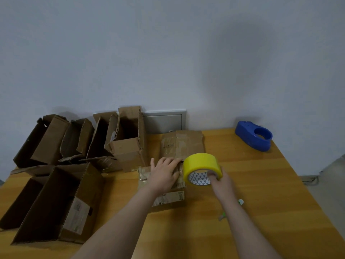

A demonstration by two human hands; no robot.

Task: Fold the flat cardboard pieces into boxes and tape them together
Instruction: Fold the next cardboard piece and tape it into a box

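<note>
1. Two hands meet at the middle of the table (265, 193). Our left hand (164, 174) lies flat, fingers straight and a little apart, and presses down on the top of the small box (168, 200).
2. Our right hand (221, 181) is clamped on the yellow tape roll (202, 165), with fingers hooked into its core. It holds the roll on edge at the box's right side, close to the left fingertips.
3. We judge the step in hand to be taping the closed flaps. We cannot tell whether a strip already crosses the top.
4. The next move calls for pinning the flaps while we draw the roll along the seam, then cutting the tape. The blue tape dispenser (253, 137) sits well apart, at the far right.
5. One flat cardboard piece (183, 143) lies just behind the box, not yet folded. The open boxes (56, 199) stand to the left.
</note>
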